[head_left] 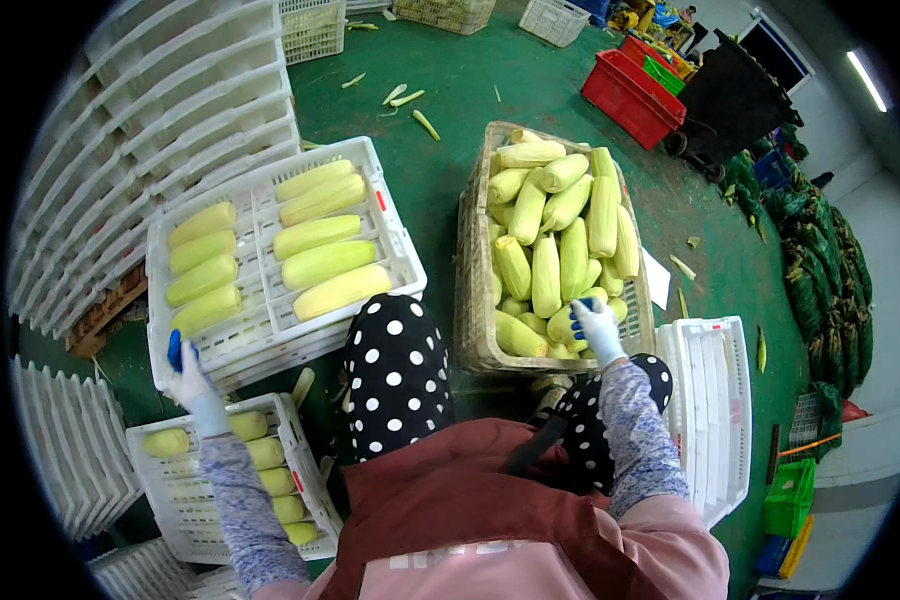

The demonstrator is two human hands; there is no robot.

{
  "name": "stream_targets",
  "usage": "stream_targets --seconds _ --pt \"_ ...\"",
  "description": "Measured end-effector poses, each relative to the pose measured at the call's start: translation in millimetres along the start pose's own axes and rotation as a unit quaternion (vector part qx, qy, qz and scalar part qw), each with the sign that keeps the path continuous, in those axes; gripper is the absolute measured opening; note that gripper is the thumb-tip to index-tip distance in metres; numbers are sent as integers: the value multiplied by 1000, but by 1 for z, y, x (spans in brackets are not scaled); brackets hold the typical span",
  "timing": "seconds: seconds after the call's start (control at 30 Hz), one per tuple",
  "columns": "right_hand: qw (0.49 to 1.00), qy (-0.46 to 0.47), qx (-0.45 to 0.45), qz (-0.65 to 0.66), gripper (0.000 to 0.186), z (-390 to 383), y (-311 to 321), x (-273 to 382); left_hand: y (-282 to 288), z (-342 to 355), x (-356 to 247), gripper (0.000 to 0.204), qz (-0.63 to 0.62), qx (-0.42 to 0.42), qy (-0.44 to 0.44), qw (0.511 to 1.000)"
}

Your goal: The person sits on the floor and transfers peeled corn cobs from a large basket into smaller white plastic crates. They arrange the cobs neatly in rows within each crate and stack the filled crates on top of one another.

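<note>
Corn ears (545, 277) fill the worn crate (469, 300) beneath and beyond the fingers of the right hand (597, 328), which curl partway over one of them; whether they grip it cannot be told. The left hand (187, 383), fingers loosely bent, is at the white tray's (398, 235) near corner, its hold unclear.

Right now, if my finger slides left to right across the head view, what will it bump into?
Upper white corn tray, beige crate of corn, right-hand stack of white trays, lower green crate.
</note>
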State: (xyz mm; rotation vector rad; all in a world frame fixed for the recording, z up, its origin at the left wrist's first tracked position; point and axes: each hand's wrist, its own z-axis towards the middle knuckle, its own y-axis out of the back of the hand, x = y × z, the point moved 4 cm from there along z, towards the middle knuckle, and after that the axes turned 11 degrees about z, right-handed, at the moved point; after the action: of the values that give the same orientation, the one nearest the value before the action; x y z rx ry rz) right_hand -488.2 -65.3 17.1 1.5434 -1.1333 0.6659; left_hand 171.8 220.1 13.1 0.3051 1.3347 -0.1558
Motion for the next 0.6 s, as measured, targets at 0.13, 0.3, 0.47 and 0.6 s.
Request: stream_targets --seconds 0.13,0.3,0.47,0.6 --pt "952 214 -8 -220 44 15 -55 20 -120 -99 -158 31 -28 54 -52 997" --pt "910 143 -28 -389 66 51 -131 42 -221 -205 -227 25 -70 359 11 930" --pt "949 191 23 -248 67 64 -109 38 -306 -283 -190 34 -143 507 116 842" --pt "977 146 130 81 61 1 -56 103 -333 -307 -163 53 165 379 -225 882"
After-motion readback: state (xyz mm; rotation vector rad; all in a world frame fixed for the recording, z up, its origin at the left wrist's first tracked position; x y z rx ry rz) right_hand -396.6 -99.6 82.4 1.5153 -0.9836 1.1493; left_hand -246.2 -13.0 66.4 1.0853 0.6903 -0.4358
